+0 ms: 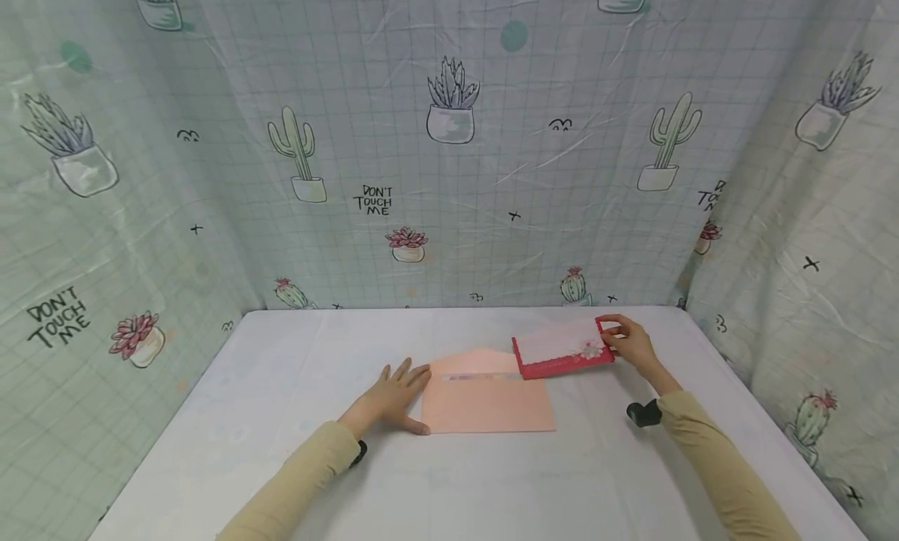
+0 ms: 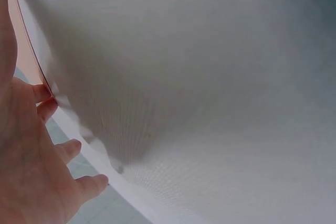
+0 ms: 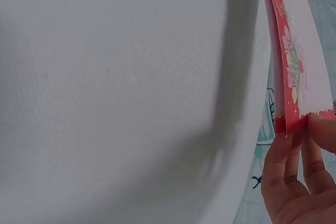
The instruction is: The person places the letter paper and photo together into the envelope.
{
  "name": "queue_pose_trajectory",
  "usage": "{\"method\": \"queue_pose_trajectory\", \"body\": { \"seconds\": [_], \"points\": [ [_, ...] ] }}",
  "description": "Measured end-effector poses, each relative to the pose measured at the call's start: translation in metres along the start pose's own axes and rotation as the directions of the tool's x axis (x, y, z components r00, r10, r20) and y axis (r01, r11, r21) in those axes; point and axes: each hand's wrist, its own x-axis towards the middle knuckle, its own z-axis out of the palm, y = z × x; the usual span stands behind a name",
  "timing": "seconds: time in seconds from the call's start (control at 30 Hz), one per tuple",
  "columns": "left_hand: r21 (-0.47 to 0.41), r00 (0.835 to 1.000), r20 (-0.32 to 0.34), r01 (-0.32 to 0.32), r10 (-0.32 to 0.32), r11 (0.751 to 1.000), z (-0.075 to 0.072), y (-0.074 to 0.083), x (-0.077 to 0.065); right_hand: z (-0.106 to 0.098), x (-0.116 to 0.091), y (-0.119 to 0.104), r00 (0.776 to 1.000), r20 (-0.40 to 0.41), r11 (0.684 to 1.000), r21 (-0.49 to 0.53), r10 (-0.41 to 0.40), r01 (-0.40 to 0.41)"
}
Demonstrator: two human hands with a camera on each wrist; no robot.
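A peach-pink envelope (image 1: 488, 407) lies on the white table with its flap (image 1: 477, 361) unfolded away from the person. A narrow patterned strip (image 1: 477, 377) shows at its mouth; what it belongs to is hidden. The left hand (image 1: 393, 399), fingers spread, rests along the envelope's left edge, also seen beside the hand (image 2: 31, 156) in the left wrist view. By its right end, the right hand (image 1: 627, 344) pinches a red-bordered card (image 1: 562, 346) with flowers, between thumb and fingers. The card (image 3: 291, 61) is held above the table, its left end over the envelope's upper right corner.
The white tabletop (image 1: 281, 393) stretches around the envelope. Behind it and at both sides hangs a pale green curtain (image 1: 506, 174) printed with cacti and potted plants. A dark wrist device (image 1: 642, 414) is at the right wrist.
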Motion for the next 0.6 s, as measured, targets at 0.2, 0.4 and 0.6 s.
{"method": "queue_pose_trajectory", "body": {
  "seconds": [0.2, 0.4, 0.6],
  "points": [
    [-0.012, 1.0, -0.002, -0.003, 0.003, 1.0, -0.0002, 0.0007, -0.0008, 0.0072, 0.0026, 0.0004, 0.999, -0.012, 0.999, -0.003, -0.036, 0.036],
    [0.007, 1.0, -0.002, 0.0, 0.0, 1.0, -0.0001, 0.001, -0.0007, 0.0101, 0.0049, -0.001, 0.987, -0.121, 0.992, -0.078, -0.109, 0.1],
    [0.004, 1.0, -0.003, 0.006, -0.006, 1.0, 0.0009, 0.0002, 0.0, 0.0098, 0.0058, -0.0006, 0.976, -0.187, 0.99, -0.105, -0.111, 0.092]
  ]
}}
